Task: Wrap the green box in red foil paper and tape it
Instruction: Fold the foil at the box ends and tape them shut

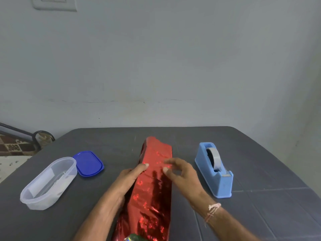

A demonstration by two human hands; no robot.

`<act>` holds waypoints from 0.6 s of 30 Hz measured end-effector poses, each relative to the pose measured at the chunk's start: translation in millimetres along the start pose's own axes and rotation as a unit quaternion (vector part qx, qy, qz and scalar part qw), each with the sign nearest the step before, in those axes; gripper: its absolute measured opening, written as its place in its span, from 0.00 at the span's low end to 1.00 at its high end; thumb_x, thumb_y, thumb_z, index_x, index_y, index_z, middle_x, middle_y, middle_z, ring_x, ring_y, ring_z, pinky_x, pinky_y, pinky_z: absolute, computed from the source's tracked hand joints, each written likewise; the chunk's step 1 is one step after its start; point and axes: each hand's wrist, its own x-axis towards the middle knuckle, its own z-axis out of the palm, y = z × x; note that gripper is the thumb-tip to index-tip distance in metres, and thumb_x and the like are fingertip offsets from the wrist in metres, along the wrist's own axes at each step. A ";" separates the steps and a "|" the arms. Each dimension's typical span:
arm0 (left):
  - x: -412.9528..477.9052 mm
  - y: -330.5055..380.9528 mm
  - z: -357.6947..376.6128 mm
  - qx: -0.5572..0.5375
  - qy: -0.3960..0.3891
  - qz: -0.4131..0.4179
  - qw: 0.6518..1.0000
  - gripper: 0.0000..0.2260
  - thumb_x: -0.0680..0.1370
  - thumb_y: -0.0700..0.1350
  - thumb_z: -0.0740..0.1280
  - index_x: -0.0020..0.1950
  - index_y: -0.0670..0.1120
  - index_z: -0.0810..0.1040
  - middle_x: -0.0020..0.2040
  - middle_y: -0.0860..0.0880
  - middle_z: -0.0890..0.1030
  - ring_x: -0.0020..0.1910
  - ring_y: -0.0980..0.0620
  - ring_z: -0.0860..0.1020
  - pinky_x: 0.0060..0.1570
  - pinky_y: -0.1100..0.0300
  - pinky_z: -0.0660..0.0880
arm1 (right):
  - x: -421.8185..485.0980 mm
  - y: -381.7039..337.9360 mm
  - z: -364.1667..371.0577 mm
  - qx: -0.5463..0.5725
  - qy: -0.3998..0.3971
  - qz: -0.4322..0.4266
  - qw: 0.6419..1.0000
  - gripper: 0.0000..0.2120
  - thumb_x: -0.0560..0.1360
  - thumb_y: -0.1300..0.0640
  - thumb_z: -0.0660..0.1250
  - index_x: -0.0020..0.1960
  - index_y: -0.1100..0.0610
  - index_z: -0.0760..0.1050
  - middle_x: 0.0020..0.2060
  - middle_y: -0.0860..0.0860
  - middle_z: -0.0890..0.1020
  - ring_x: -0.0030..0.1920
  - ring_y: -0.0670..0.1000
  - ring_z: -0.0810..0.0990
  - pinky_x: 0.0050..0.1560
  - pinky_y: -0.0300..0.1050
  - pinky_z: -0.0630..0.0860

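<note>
The red foil paper [154, 188] is wrapped around the long box and lies lengthwise between your hands, running from your body out toward the far side of the table [260, 162]. Only a small corner of the green box [136, 237] shows, at the near end, below your wrists.

Your left hand [130, 176] lies against the parcel's left flank. Its fingers are stretched out fairly straight along the foil, with one fingertip up on the top edge, so it presses the foil and does not clutch it. Your right hand [182, 173] is over the top face on the right side, its fingers loosely spread and gently curved, holding nothing. It is blurred, so you cannot tell whether the fingertips touch the foil. A pale thread band [212, 210] circles that wrist.

Just beyond your right hand stands a light blue tape dispenser [215, 171] with a grey roll of tape [215, 159] seated in it. Well out from your left hand sits a clear oval container [48, 183], uncovered, and its dark blue lid [88, 163] lies flat just beside it, on the side nearer the parcel.
</note>
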 end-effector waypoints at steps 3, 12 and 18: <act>1.2 -8.4 3.9 -0.047 -0.013 0.014 0.999 0.27 0.71 0.61 0.76 0.61 0.42 0.83 0.53 0.43 0.87 0.55 0.41 0.85 0.64 0.42 0.77 | 7.5 8.2 -6.8 0.002 0.043 0.085 0.995 0.31 0.75 0.43 0.75 0.74 0.46 0.67 0.68 0.44 0.70 0.65 0.45 0.71 0.68 0.46 0.71; 0.0 -4.7 5.5 -0.119 -0.096 0.143 0.978 0.33 0.67 0.41 0.78 0.72 0.48 0.75 0.65 0.46 0.82 0.66 0.46 0.80 0.67 0.51 0.72 | 16.3 -18.0 -29.2 0.237 -0.074 0.018 0.968 0.24 0.80 0.52 0.70 0.74 0.49 0.70 0.65 0.50 0.82 0.65 0.52 0.81 0.66 0.53 0.78; -15.9 7.1 4.8 -0.024 -0.065 0.229 0.971 0.40 0.67 0.56 0.80 0.76 0.57 0.68 0.70 0.54 0.79 0.71 0.55 0.75 0.72 0.51 0.71 | 2.9 -38.8 -37.7 0.171 -0.091 -0.085 0.977 0.25 0.81 0.60 0.67 0.75 0.49 0.67 0.66 0.48 0.82 0.67 0.48 0.80 0.62 0.42 0.79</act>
